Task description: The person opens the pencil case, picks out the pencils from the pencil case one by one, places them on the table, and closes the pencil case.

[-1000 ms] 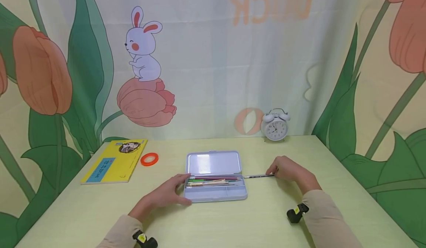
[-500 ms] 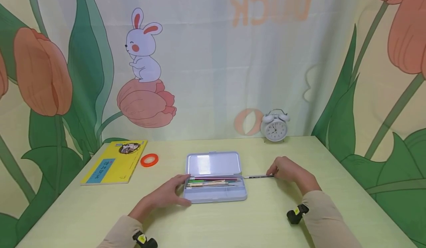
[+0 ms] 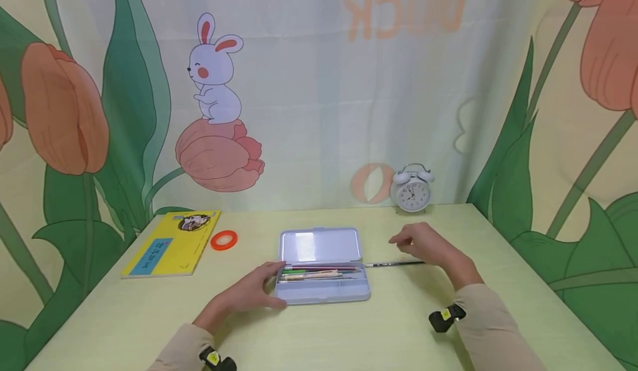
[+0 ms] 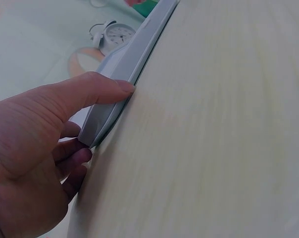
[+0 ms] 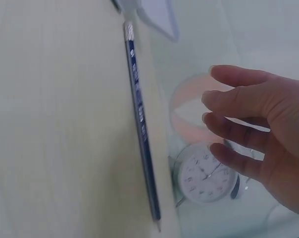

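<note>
A pale lilac pencil case lies with its lid up on the table, several pencils and pens in its long rear compartment. My left hand holds the case's left end. In the left wrist view, the thumb lies along the front wall and the other fingers curl at the corner. To the right of the case, a dark blue pencil rests on the table, its silvery end close to the case wall. Above it hovers my right hand, holding nothing, its fingers loosely bent and apart from the pencil.
A yellow book lies at the left, with an orange-red tape ring beside it. At the back right stands a white twin-bell alarm clock, right by the printed curtain behind the table.
My right hand has let go of the dark blue pencil and risen away from it. The pencil stays on the table. My left hand keeps its hold on the case.
</note>
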